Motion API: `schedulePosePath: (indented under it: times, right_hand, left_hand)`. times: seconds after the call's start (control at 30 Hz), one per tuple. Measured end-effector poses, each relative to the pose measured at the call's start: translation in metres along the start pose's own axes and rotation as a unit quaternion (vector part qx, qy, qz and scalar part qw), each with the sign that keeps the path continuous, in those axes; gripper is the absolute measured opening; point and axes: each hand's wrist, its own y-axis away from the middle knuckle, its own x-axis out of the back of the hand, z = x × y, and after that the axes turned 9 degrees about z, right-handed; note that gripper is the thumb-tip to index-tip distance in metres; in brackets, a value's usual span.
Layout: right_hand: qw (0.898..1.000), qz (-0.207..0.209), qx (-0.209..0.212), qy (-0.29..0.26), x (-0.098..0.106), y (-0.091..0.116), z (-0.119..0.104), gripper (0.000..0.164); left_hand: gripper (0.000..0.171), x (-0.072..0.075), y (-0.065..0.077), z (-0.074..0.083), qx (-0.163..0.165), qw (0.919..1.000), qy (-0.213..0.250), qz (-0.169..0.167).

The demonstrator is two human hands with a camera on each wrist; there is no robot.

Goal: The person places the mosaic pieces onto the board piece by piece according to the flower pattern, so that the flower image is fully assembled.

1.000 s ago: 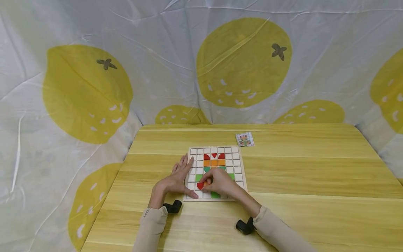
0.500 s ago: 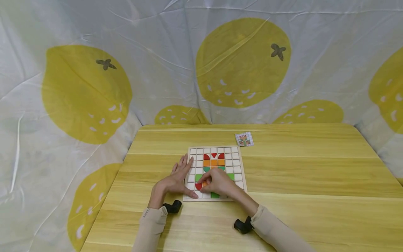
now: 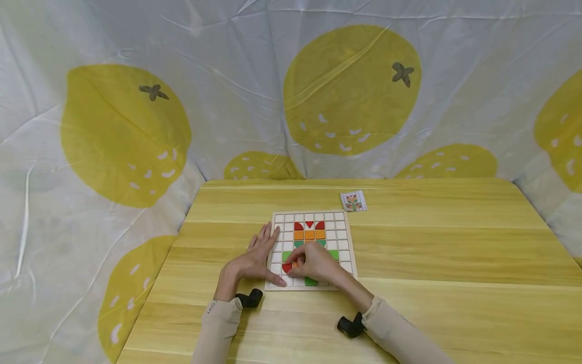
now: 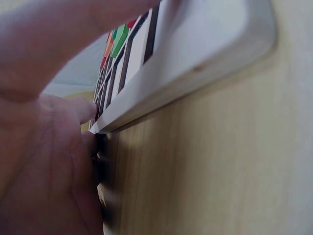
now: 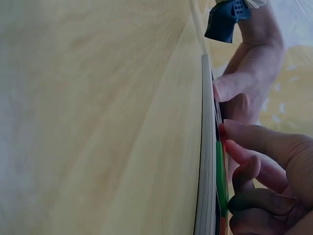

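Observation:
A white gridded wooden board [image 3: 276,219] lies on the table, with red, orange and green tiles set in its squares. My right hand [image 3: 318,264] is over the board's lower middle. Its thumb and fingertips pinch a red tile with a rounded edge [image 3: 287,268] at a square below the left light green tile [image 3: 287,256]. In the right wrist view the red tile [image 5: 223,130] shows at the fingertips, close against the board. My left hand [image 3: 254,260] rests along the board's left side, fingers spread and thumb on the lower left corner. The right hand hides several squares.
A small printed card [image 3: 353,200] with a coloured grid pattern lies beyond the board's upper right corner. The wooden table [image 3: 454,253] stretches to both sides. A lemon-print cloth [image 3: 254,101] hangs behind it. Black wrist devices [image 3: 350,326] sit under both forearms.
The red tile has shifted slightly left and turned a little at its square, with the right hand following. The left hand has stayed in place on the board.

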Motion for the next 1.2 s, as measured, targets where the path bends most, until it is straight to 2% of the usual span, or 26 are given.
schedulePosePath:
  times: [0.43,0.77,0.97,1.1,1.2]
  right_hand:
    - [0.999,0.035,0.013,0.025,-0.004,-0.001,-0.003,0.013]
    - [0.998,0.048,-0.019,0.025,-0.002,0.002,0.001,0.011]
    - [0.998,0.051,-0.014,0.025,-0.002,0.004,0.003,0.012]
    - [0.998,0.056,-0.004,0.008,0.003,0.006,0.005,0.012]
    - [0.998,0.062,-0.002,-0.009,0.015,0.008,0.009,0.013]
  left_hand:
    - [0.143,0.000,0.001,0.000,0.000,1.0000,0.001,0.001]
    - [0.141,0.001,0.001,0.000,0.002,1.0000,-0.004,0.002]
    - [0.140,-0.001,0.001,0.000,0.000,1.0000,-0.003,0.005]
    - [0.141,-0.002,0.001,0.001,-0.002,1.0000,-0.003,0.007]
    - [0.141,-0.002,0.000,0.001,-0.003,0.9999,-0.003,0.009]
